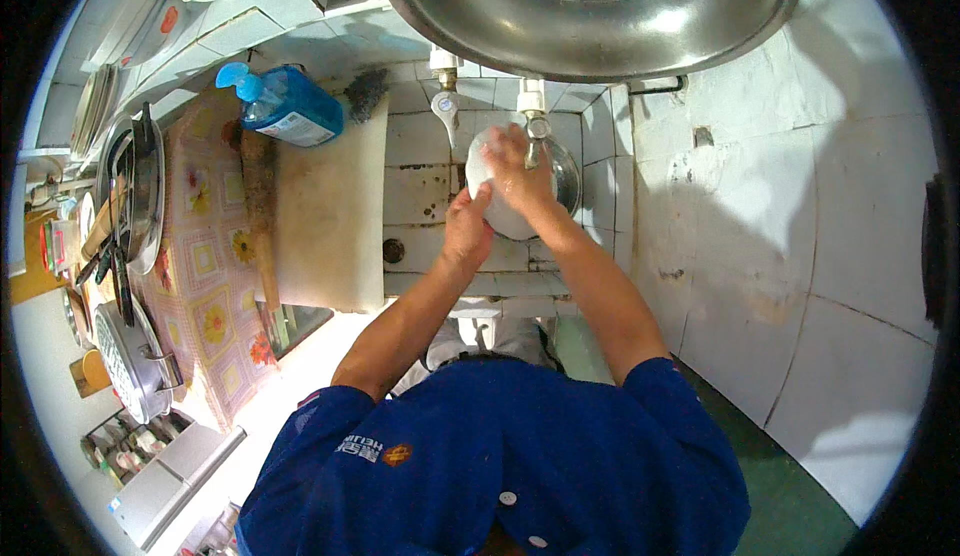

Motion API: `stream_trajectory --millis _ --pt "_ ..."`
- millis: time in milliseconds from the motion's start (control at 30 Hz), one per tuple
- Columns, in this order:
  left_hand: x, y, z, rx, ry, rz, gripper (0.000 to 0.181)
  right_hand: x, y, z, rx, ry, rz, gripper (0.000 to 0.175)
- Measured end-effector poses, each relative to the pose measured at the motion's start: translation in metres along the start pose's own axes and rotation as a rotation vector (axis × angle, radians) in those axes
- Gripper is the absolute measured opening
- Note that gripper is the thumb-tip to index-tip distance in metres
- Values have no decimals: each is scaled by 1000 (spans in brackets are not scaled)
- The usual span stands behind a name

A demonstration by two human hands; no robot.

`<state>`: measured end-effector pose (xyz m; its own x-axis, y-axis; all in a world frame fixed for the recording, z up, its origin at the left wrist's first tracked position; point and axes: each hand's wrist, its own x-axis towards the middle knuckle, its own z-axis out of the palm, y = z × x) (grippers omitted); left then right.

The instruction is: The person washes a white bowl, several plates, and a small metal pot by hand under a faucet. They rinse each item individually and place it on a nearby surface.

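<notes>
In the tiled sink [420, 196], my left hand [470, 227] grips the near left edge of a white round plate or bowl [478, 158], its thumb on the surface. My right hand [517, 166] lies over the same white dish, fingers spread across it and slightly blurred. Just above that hand is a metal tap [536, 132]; whether water runs is hard to tell. A shiny metal basin [568, 177] shows beneath and to the right of the dish, partly hidden by my right hand and the dish.
A second tap [445, 105] is left of the first. A large steel basin [600, 45] overhangs the sink's far side. Left are a pale board [330, 218], a blue pump bottle [296, 109], a wooden rolling pin [262, 233] and a patterned cloth [206, 256]. A tiled wall [750, 218] bounds the right.
</notes>
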<state>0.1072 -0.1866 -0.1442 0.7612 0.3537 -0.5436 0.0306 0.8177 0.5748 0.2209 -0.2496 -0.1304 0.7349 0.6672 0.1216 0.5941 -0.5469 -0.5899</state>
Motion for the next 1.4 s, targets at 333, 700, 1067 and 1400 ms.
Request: stream_trajectory --millis 333,700,1067,1400 --pt "-7 28 1 113 59 -21 22 4 40 -10 92 -322 261 50" --pt "-3 24 -2 194 -29 -37 20 -1 60 1 466 -154 386 45" --pt "8 -8 16 197 16 148 25 -72 -21 44 1540 383 1133 71" --pt "31 -20 26 840 -101 281 18 -51 14 31 1286 246 743 70"
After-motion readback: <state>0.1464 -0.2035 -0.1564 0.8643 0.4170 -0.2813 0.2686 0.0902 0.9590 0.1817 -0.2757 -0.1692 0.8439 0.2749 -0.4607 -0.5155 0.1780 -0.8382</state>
